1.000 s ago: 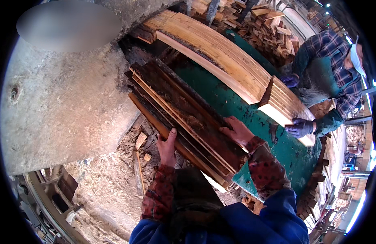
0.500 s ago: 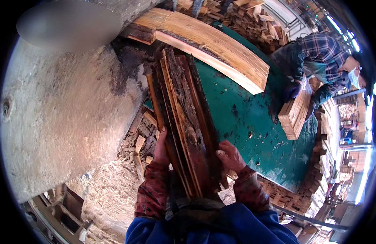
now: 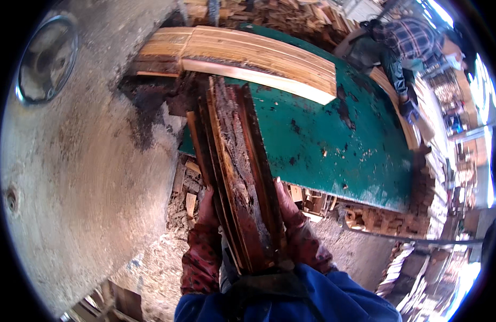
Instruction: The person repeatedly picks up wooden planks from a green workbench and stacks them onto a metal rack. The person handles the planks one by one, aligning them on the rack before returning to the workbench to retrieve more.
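Observation:
A bundle of dark, bark-edged wooden boards (image 3: 240, 172) stands lengthwise in front of my body, its near end close to my waist and its far end over the green tabletop's left edge. My left hand (image 3: 207, 208) is closed against the bundle's left side, fingers partly hidden behind it. On the opposite side my right hand (image 3: 285, 199) presses its edge, thumb pointing up and the other fingers hidden. Beyond the far end, a row of pale sawn boards (image 3: 258, 56) lies on the green table (image 3: 317, 145).
A large, stained grey machine panel (image 3: 87, 161) with a round handwheel (image 3: 46, 59) fills the left. Sawdust and offcuts (image 3: 190, 204) lie below. At the far right, a co-worker (image 3: 414, 43) bends over boards on the table's edge. Stacked wood (image 3: 291, 19) stands behind.
My right hand has closed in on the bundle's side. My view has turned, shifting the table upward. The co-worker's block of boards has gone from mid-air to the table's right edge.

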`<state>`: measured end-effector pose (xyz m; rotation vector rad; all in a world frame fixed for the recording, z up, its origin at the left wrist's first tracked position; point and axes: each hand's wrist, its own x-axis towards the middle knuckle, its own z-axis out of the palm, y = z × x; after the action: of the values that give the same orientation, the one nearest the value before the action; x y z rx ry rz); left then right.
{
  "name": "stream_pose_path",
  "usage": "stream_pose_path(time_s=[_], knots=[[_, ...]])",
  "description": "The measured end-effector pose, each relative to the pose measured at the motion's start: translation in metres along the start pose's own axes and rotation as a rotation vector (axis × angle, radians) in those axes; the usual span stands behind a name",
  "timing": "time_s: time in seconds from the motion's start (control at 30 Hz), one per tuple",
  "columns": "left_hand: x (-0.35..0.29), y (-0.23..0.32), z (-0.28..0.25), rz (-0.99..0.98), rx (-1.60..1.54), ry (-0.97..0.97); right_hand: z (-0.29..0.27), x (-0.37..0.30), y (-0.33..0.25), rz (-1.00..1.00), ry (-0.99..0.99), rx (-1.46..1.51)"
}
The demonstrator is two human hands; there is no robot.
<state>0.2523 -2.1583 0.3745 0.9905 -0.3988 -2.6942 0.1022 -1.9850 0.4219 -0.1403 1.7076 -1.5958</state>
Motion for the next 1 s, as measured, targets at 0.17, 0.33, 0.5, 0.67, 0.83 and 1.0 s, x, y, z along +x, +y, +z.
stream_pose_path(time_s=[0.17, 0.33, 0.5, 0.67, 0.83, 1.0], knots=[[-0.003, -0.016, -0.002, 0.068, 0.072, -0.19, -0.011, -0.005, 0.007, -0.021, -0.143, 0.079], [-0.025, -0.025, 0.009, -0.015, 0.212, -0.143, -0.011, -0.052, -0.021, 0.152, -0.011, -0.078], [-0.023, -0.043, 0.003, -0.153, 0.223, -0.286, -0.03, -0.078, 0.006, 0.021, 0.034, 0.043], [-0.023, -0.062, -0.013, -0.216, 0.293, -0.326, -0.052, -0.128, -0.003, -0.139, 0.086, 0.125], [-0.063, -0.1, 0.061, 0.119, 0.783, -0.356, -0.09, -0.198, -0.009, -0.252, 0.23, 0.158], [0.037, -0.128, -0.043, 0.285, 1.112, -0.734, -0.147, -0.299, -0.003, -0.34, 0.328, 0.291]])
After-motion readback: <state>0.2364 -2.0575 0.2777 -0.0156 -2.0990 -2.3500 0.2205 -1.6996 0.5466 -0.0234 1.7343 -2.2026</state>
